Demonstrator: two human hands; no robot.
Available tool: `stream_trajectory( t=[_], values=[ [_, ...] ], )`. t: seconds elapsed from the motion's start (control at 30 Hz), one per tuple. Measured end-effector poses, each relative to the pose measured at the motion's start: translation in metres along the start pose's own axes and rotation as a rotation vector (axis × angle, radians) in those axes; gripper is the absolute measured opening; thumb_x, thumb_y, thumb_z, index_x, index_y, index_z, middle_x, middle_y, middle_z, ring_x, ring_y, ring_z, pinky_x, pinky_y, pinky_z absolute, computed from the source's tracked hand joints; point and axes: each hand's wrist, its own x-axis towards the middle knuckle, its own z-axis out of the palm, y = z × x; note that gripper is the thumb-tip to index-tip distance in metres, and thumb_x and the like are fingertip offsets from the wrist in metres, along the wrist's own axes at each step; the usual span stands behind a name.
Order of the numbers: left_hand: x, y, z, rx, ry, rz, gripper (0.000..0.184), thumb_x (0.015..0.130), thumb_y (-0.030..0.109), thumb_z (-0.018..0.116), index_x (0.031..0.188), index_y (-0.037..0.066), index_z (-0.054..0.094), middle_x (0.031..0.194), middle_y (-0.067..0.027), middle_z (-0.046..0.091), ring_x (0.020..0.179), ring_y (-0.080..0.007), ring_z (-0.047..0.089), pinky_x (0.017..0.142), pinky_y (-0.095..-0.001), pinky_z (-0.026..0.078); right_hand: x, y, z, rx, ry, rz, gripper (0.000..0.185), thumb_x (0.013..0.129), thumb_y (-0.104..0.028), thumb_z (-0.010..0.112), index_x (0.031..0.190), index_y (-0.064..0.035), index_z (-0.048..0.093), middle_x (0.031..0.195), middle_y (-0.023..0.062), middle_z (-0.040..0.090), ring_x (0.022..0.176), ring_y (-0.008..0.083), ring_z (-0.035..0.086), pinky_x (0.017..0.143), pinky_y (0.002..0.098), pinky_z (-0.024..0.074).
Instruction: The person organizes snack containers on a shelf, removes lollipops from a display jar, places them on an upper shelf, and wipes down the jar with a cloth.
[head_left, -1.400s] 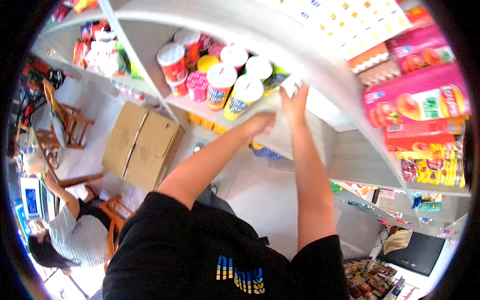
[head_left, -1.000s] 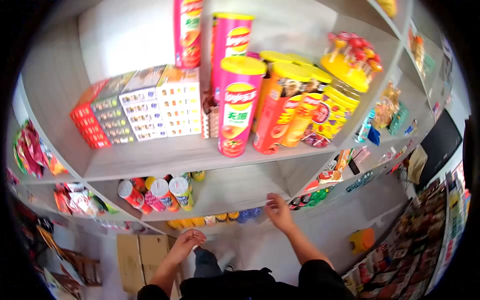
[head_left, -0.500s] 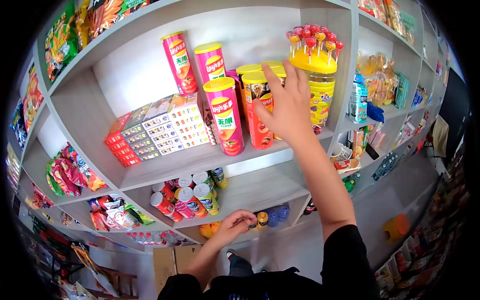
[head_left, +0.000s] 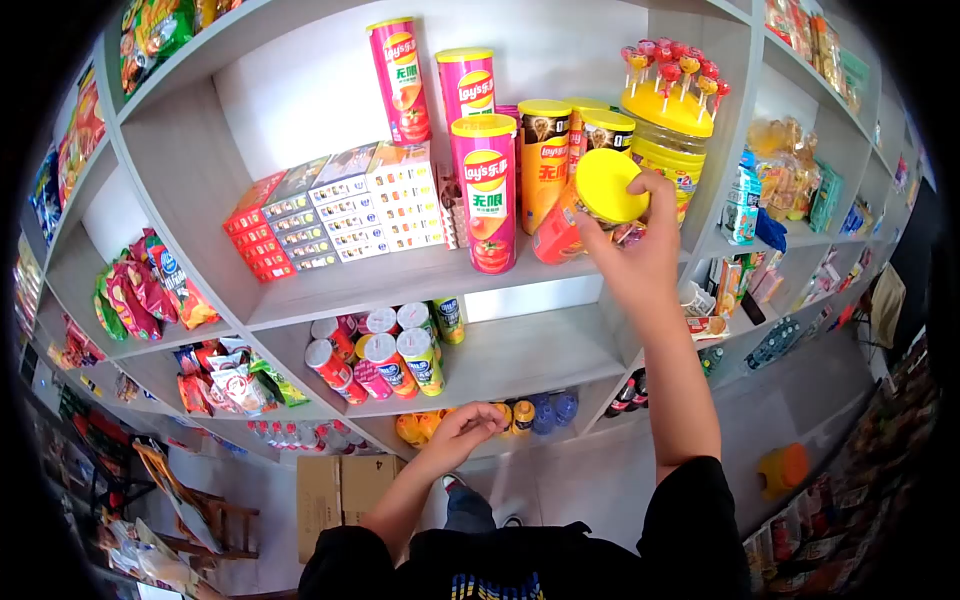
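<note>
My right hand [head_left: 640,245] grips a Lay's chip can [head_left: 560,232] by its upper end. The can tips toward me, with its yellow lid [head_left: 612,187] facing up and out and its base near the shelf; I cannot tell whether the base touches. Behind it stand black-topped Lay's cans [head_left: 545,165], and to its left an upright pink Lay's can [head_left: 487,200]. A yellow-lidded lollipop jar [head_left: 672,140] is just right of the held can. Lower down, my left hand [head_left: 465,432] hangs empty in front of the lower shelves, its fingers loosely curled.
Stacked small boxes [head_left: 350,205] fill the left of this shelf [head_left: 400,290]. Below are short chip cans [head_left: 385,355] and bottles with orange and blue tops. A shelf divider [head_left: 715,140] rises right of the jar. A cardboard box [head_left: 335,490] sits on the floor.
My right hand has closed on the front Lay's can and tilted it toward me. The view has shifted, while my left hand stays low.
</note>
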Motion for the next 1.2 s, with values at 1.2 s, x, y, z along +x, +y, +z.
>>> stream_trajectory(
  t=[1.2],
  values=[
    [0.074, -0.158, -0.027, -0.855, 0.618, -0.292, 0.047, 0.084, 0.025, 0.058, 0.127, 0.011, 0.043, 0.124, -0.0043, 0.046, 0.118, -0.0217, 0.042, 0.099, -0.041, 0.037, -0.254, 0.08, 0.159, -0.092, -0.529, 0.325, 0.059, 0.066, -0.019, 0.083, 0.114, -0.0029, 0.052, 0.111, 0.0157, 0.051, 0.104, 0.0313, 0.052, 0.078, 0.0369, 0.0498]
  ],
)
